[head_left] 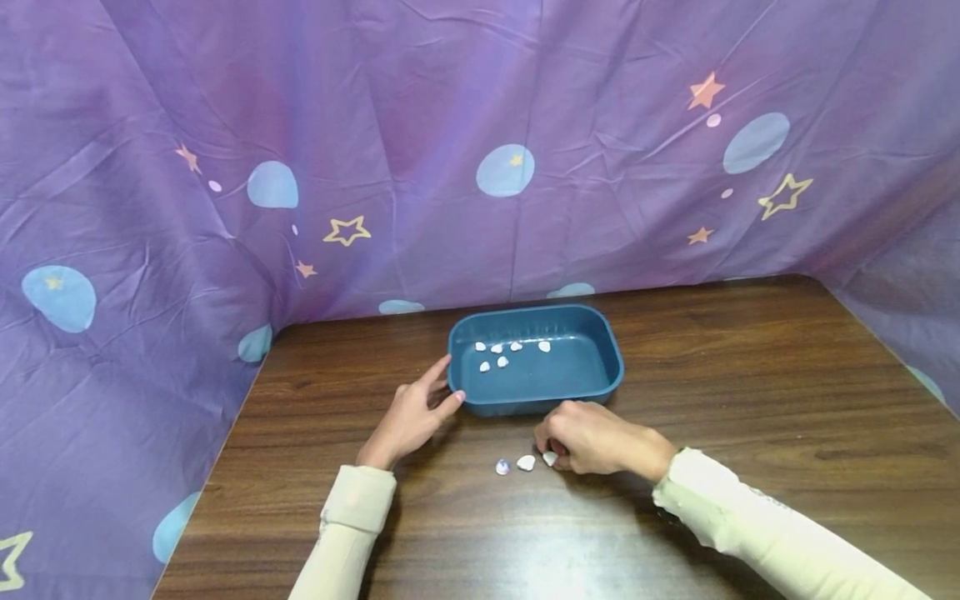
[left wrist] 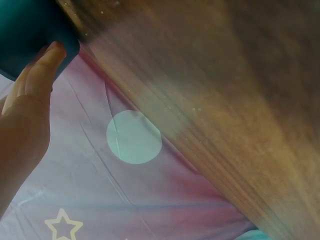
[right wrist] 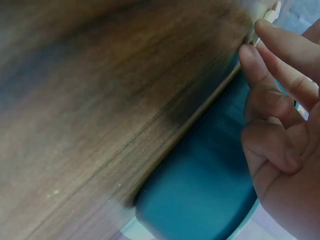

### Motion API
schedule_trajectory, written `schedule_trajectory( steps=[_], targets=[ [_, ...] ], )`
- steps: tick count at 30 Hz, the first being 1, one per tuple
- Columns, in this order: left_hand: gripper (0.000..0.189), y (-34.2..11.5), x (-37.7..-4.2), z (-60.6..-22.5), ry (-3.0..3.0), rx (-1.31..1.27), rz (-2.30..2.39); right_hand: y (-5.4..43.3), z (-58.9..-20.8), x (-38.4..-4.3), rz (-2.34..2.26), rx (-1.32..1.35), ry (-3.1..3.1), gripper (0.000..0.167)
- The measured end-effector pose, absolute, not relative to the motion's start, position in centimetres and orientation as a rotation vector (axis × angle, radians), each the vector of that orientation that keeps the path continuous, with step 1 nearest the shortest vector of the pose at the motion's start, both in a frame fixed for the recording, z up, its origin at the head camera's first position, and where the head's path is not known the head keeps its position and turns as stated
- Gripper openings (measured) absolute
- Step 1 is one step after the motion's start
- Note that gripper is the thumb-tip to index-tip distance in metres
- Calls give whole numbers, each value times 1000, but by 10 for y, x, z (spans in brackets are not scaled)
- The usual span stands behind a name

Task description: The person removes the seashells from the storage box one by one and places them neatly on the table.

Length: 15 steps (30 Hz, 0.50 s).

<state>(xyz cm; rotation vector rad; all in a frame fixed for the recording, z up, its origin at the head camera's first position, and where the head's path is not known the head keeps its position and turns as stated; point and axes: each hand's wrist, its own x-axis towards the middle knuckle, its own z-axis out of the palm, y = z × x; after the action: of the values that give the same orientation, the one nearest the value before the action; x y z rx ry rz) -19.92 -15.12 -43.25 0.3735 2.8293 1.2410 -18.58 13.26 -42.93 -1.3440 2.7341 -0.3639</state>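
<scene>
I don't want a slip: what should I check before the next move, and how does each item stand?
1. Left hand touching the blue bin's left side: ok.
2. Blue bin upright on the table, bare floor inside: ok.
3. Right hand at the rightmost loose piece: ok.
4. Secure pinch on that piece: cannot tell; partly hidden.
5. Purple-tinted piece and middle piece apart from each other: ok.

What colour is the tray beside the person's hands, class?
The tray is blue with a greenish tinge, shown best in the head view.
</scene>
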Motion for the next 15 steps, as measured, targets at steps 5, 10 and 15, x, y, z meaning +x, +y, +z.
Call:
schedule_trajectory(
  steps=[5, 10, 15],
  targets=[
    [70, -151, -199, -433, 2829, 379, 1242, 133, -431, -186, -358, -1346, 2733, 22],
    [69, -151, -200, -433, 2833, 389, 1240, 133, -432, -186, -346, -1356, 2743, 23],
    [69, -151, -200, -433, 2836, 388, 1230, 133, -431, -186, -336, -1349, 2741, 23]
  ],
)
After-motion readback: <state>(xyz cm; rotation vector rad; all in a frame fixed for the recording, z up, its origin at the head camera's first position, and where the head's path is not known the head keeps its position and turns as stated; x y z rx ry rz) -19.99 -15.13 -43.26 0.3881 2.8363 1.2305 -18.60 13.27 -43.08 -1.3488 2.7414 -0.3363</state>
